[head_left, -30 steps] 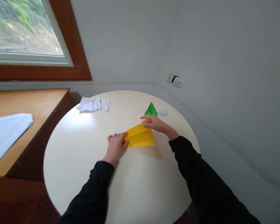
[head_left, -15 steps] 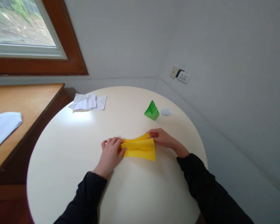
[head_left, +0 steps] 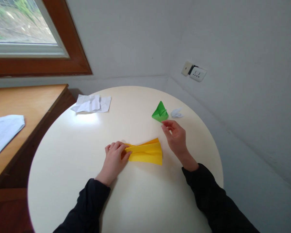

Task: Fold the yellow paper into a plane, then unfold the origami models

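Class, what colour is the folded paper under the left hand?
Yellow paper, in the head view.

Home rm (round table (head_left: 140, 200), window (head_left: 26, 32))

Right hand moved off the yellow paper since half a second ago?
Yes. The right hand has lifted off the yellow folded paper toward the green origami piece; the left hand pins the paper.

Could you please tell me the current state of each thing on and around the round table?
yellow paper: folded, flat on the round table.
left hand: pressing the yellow paper's left end.
right hand: lifted, empty, fingers loosely curled.
green paper figure: folded, standing.
small white folded piece: lying beside it.
white sheet: creased, unfolded.
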{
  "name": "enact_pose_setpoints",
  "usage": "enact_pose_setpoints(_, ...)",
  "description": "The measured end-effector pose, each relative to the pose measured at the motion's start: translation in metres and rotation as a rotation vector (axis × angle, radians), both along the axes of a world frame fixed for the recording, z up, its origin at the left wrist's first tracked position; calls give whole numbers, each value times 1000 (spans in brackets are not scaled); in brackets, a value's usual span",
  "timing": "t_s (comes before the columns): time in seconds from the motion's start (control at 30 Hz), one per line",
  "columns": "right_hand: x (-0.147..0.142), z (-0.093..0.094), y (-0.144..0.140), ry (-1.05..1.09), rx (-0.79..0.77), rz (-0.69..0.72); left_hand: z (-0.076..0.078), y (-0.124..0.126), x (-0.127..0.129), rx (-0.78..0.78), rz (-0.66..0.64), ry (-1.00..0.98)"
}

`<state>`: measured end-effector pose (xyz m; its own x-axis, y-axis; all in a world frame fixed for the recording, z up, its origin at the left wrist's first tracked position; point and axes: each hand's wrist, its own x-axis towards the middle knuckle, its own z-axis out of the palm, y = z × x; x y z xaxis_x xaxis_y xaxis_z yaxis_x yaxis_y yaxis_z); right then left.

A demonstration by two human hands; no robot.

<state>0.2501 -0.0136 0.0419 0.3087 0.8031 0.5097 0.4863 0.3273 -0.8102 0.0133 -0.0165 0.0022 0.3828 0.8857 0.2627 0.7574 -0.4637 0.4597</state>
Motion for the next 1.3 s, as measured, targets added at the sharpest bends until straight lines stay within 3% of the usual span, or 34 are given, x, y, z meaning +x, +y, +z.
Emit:
enact_pose_setpoints(0.07, -11, 13, -11, -211, 168, -31, 0, 0, 0, 2, 2, 8)
enact_pose_setpoints(0.13, -23, 23, -20, -418, 249, 109, 0, 0, 1, 6, 1, 14)
enact_pose_setpoints(0.23, -40, 28, -27, -721, 193, 333, 1, -1, 1, 15, 15, 7)
enact_pose_setpoints(0.37, -49, 21, -24, -929, 36, 387, 1, -2, 2, 15, 47, -33)
enact_pose_setpoints(0.77, -60, 36, -6, -977, -336, 523, 2, -4, 1, -37, 57, -96)
enact_pose_setpoints(1.3, -52, 36, 4, -1109, -473, 626, 0, -4, 0, 6, 20, -34)
